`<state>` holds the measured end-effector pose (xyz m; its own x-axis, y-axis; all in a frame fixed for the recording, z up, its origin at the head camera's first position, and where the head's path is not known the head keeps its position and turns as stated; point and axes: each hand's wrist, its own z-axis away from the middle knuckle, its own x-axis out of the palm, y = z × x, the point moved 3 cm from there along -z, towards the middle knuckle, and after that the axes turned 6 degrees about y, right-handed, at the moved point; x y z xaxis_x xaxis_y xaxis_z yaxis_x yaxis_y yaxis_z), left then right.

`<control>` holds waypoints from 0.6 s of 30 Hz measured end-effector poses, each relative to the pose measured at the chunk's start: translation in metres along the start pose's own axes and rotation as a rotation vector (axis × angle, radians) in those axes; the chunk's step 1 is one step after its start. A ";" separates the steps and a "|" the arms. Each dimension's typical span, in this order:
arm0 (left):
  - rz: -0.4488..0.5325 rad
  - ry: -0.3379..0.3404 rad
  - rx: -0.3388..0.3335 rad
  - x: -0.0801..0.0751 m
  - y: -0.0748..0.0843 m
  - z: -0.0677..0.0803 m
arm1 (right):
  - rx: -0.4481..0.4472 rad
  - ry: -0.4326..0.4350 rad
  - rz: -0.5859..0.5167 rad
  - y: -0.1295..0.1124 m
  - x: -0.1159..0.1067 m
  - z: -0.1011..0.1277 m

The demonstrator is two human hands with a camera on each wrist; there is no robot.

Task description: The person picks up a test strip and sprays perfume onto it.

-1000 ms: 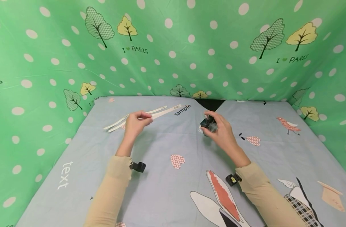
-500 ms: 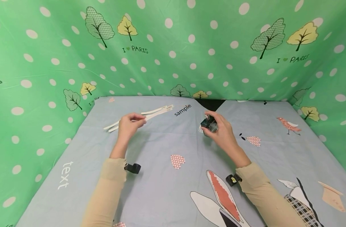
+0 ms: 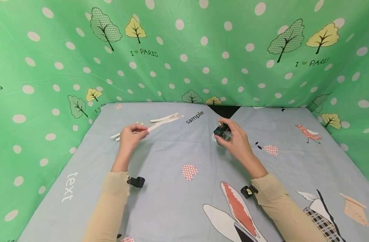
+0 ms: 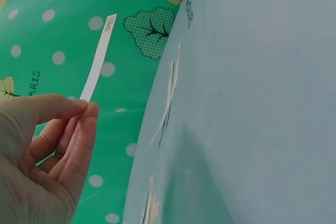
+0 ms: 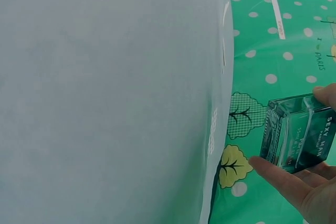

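My left hand [image 3: 130, 137] pinches a white paper test strip [image 4: 98, 59] between thumb and fingertips, and printed marks show near its far end. In the head view this held strip [image 3: 155, 126] points away to the right, above the table. Other thin paper strips [image 4: 170, 93] lie on the cloth beyond and below the hand; the left hand partly hides some of them in the head view. On the right, my right hand [image 3: 239, 138] holds a square glass perfume bottle [image 5: 296, 135] off the table, fingers round its sides. One finger lies by the sprayer top in the head view.
A grey-blue printed cloth [image 3: 169, 154] covers the table. Green polka-dot curtain [image 3: 184, 43] hangs behind it and at both sides. Each wrist wears a small black camera, one on the left [image 3: 137, 182] and one on the right [image 3: 247, 191].
My left hand has moved left and slightly toward me, carrying the paper strip with it. My right hand and the perfume bottle have stayed almost still.
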<state>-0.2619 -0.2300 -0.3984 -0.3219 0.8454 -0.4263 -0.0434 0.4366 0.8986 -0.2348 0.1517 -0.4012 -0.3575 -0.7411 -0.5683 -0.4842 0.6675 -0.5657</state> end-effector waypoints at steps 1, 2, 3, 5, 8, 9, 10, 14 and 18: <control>0.000 -0.002 -0.005 -0.001 -0.001 0.000 | 0.001 -0.001 0.000 0.000 0.000 0.000; 0.004 -0.002 -0.012 -0.002 -0.003 0.000 | 0.002 -0.003 0.001 0.000 0.000 0.000; 0.005 -0.003 -0.017 -0.004 -0.004 -0.001 | 0.002 -0.004 0.002 0.000 0.000 0.000; 0.008 -0.001 -0.028 -0.006 -0.008 -0.002 | 0.003 -0.006 0.002 0.000 0.000 0.000; 0.002 0.008 -0.039 -0.009 -0.013 -0.003 | 0.006 -0.007 0.001 0.000 0.000 0.000; -0.006 0.012 -0.044 -0.009 -0.015 -0.004 | 0.006 -0.006 0.001 0.000 0.000 0.000; -0.010 0.015 -0.047 -0.010 -0.017 -0.004 | 0.005 -0.006 0.001 0.000 0.000 0.001; -0.034 0.028 -0.065 -0.017 -0.024 -0.005 | -0.006 -0.005 -0.005 -0.001 0.000 0.000; -0.069 0.049 -0.094 -0.024 -0.030 -0.006 | -0.013 -0.004 -0.011 -0.001 0.001 0.000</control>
<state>-0.2584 -0.2647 -0.4142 -0.3605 0.7972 -0.4842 -0.1550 0.4607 0.8739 -0.2345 0.1506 -0.4013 -0.3487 -0.7483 -0.5643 -0.4988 0.6580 -0.5642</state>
